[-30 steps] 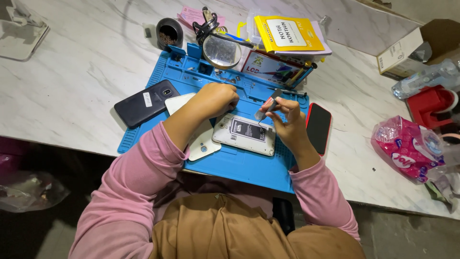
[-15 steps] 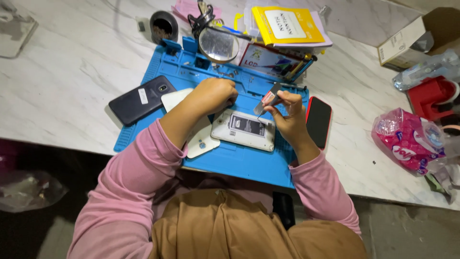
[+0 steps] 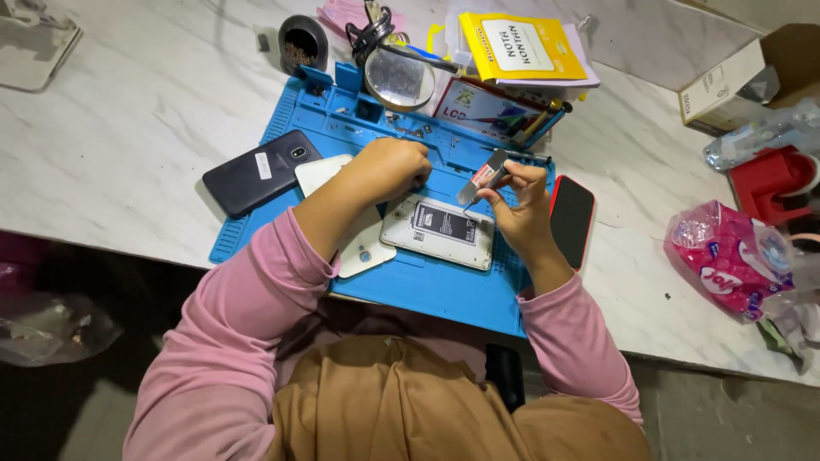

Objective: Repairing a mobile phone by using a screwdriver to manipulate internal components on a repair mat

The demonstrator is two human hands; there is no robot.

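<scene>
An opened white phone point(image 3: 439, 230) with its dark battery showing lies on the blue work mat point(image 3: 427, 290). My right hand point(image 3: 523, 205) holds a small grey tool point(image 3: 483, 177) with its tip pointing down at the phone's upper right edge. My left hand point(image 3: 389, 166) is closed into a fist and rests on the mat just above the phone's upper left corner. A white back cover point(image 3: 363, 248) lies under my left forearm. What the left fist encloses is hidden.
A dark phone point(image 3: 260, 171) lies at the mat's left edge; a red-edged phone point(image 3: 571, 220) lies at its right. A magnifier point(image 3: 398, 77), a yellow booklet point(image 3: 521, 47), a black cup point(image 3: 303, 43), a cardboard box point(image 3: 739, 77) and a pink packet point(image 3: 726, 256) stand on the marble table point(image 3: 128, 111).
My right hand with the tool has lowered slightly toward the phone's top right edge. My left fist has stayed in place above the phone.
</scene>
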